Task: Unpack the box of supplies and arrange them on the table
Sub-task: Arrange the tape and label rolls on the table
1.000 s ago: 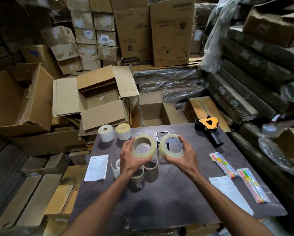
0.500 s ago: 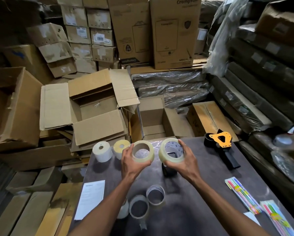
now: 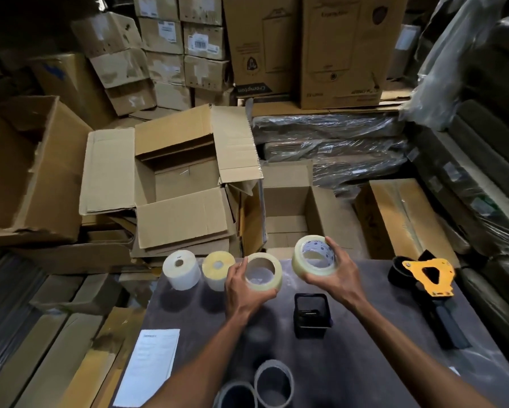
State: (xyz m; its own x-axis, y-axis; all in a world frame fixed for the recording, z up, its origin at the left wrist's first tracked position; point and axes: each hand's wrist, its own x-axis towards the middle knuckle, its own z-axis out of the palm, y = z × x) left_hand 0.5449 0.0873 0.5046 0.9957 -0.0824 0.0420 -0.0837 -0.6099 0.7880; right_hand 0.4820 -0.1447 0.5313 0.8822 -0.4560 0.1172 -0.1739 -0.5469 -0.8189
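The left hand [image 3: 244, 293] grips one clear tape roll [image 3: 263, 271] and the right hand [image 3: 334, 275] grips another [image 3: 313, 256], both held above the far edge of the counter [image 3: 365, 363]. A white roll [image 3: 181, 269] and a yellowish roll [image 3: 217, 267] stand just left of them, and the open box [image 3: 176, 184] sits beyond the counter.

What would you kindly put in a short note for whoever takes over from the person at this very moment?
Left hand grips a clear tape roll above the table; right hand grips a second clear tape roll, tilted.
On the table: white label roll, yellowish roll, black holder, tape dispenser, two near rolls, a paper sheet.
The open box behind the table looks emptied.
Left: set both held rolls down, probably in the row beside the yellowish roll.
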